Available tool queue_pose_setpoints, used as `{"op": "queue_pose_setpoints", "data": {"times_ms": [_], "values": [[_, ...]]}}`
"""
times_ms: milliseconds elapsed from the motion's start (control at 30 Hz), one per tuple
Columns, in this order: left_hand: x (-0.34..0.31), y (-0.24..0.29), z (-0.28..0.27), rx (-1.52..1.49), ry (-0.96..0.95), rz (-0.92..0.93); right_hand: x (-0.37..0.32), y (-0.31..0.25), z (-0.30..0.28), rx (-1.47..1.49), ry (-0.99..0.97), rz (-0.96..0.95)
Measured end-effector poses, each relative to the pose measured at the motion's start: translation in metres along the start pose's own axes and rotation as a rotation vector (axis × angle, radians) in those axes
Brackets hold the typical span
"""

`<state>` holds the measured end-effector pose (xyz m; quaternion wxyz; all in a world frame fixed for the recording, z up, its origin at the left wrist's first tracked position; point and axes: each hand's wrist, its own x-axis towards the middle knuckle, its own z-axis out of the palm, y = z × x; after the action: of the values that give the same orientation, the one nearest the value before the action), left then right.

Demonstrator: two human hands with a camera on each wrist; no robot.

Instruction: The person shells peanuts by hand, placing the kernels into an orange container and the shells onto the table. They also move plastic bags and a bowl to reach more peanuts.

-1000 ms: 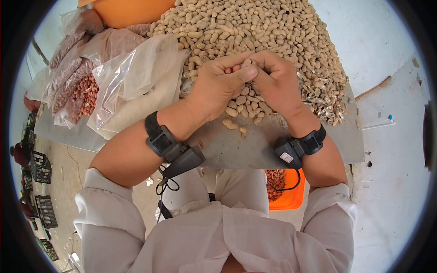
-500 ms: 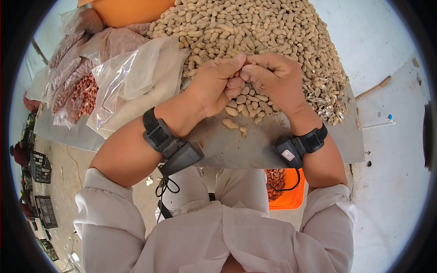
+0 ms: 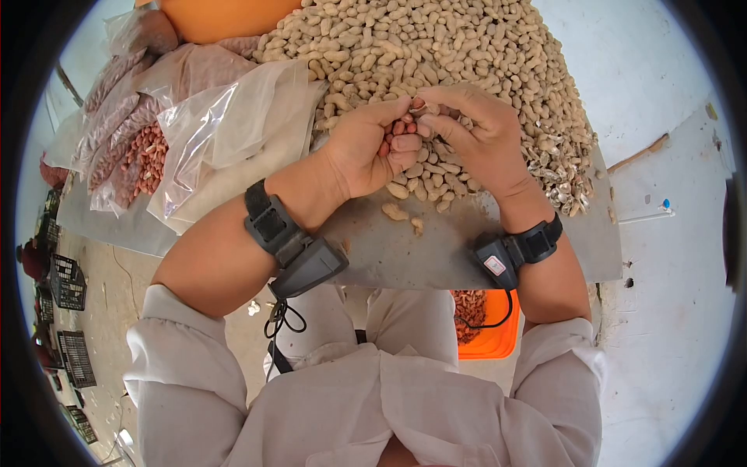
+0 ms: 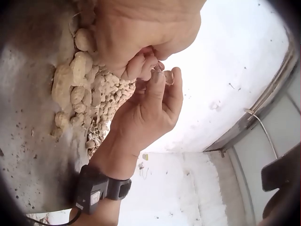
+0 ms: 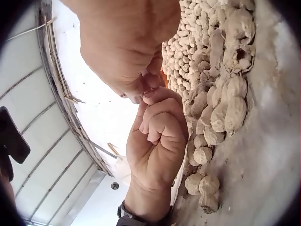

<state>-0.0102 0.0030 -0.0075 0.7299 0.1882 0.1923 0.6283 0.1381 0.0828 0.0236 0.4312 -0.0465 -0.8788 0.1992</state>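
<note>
Both hands meet over the near edge of a large heap of unshelled peanuts (image 3: 436,47). My left hand (image 3: 362,152) holds several red peanut kernels (image 3: 398,128) in its curled fingers, with its thumb pointing at the right fingertips. My right hand (image 3: 489,140) pinches an opened peanut shell (image 3: 419,110) between thumb and forefinger, and a red kernel shows at its end. In the left wrist view, the pale shell (image 4: 169,78) sits between the right fingertips. From the right wrist, the left hand's curled fingers (image 5: 164,125) hide the kernels.
Broken shells (image 3: 566,183) lie at the heap's right edge. Clear plastic bags (image 3: 233,132), some with red kernels (image 3: 148,159), cover the table's left side. An orange basin (image 3: 226,17) stands behind. Below the table edge sits an orange tub (image 3: 498,335) of red bits.
The hands were pressed together, then the left fingers closed; now they have loosened and kernels show in the left hand. The right hand has shifted slightly right, still at the left thumb.
</note>
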Motion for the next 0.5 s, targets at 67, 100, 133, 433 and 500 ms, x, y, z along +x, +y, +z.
{"op": "queue_pose_setpoints", "data": {"times_ms": [67, 100, 133, 433, 500], "values": [[0.0012, -0.0004, -0.0039, -0.027, -0.029, -0.007, 0.0002, 0.0010, -0.0001, -0.002, 0.003, -0.024], [0.0011, -0.0005, -0.0031, -0.002, -0.021, -0.006, 0.0003, 0.0014, -0.0001, -0.003, 0.005, -0.036], [0.0006, -0.0007, -0.0018, 0.022, -0.013, -0.005, 0.0005, 0.0020, -0.0003, -0.013, 0.006, -0.048], [0.0029, -0.0016, -0.0029, 0.042, 0.012, 0.050, 0.0035, 0.0055, -0.0010, -0.087, 0.041, -0.167], [0.0030, -0.0013, -0.0042, 0.020, 0.000, 0.036, 0.0035, 0.0065, -0.0011, -0.112, 0.040, -0.177]]}}
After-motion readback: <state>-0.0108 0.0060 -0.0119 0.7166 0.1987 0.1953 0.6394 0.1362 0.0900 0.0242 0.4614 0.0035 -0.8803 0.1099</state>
